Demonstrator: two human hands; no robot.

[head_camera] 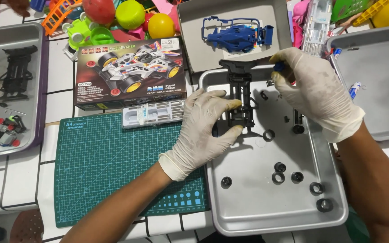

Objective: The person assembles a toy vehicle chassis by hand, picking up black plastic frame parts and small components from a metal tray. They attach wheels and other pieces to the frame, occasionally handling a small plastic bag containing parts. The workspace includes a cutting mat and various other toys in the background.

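White tiled tabletop with dark grout lines, crowded with trays, tools and toy parts.

Centre: shallow metal tray [248,220], lying just right of green cutting mat [109,166] and overlapping its right edge.

Black toy-car chassis [241,96], resting in upper part of metal tray. Long axis running away from viewer, near end toward bottom of picture, far end with wide cross-piece reaching tray's top rim. Lying flat, not tilted.

Left hand [203,130], in pale glove, gripping chassis from left side: thumb and forefinger closed on its left edge, remaining fingers curled beneath.

Right hand [316,90], gloved likewise, hovering at chassis's upper right; fingers pinched together on small blue-handled tool [279,67], tip hidden behind fingers.

Loose in tray: several small black wheels [279,167] and rings toward lower right, a few tiny black bits near right hand.

Beyond tray: open grey box [190,45] holding blue car body shell [237,37] on its sprue.

Left of that: printed model-car carton [129,72], with clear case of small bits [154,113] just before it, touching mat's upper edge.

Far left: second metal tray [34,90] with black and yellow parts. Far right: third tray [374,81], partly out of view.

Top edge: heap of bright plastic toys [127,15], balls in yellow, green and red.
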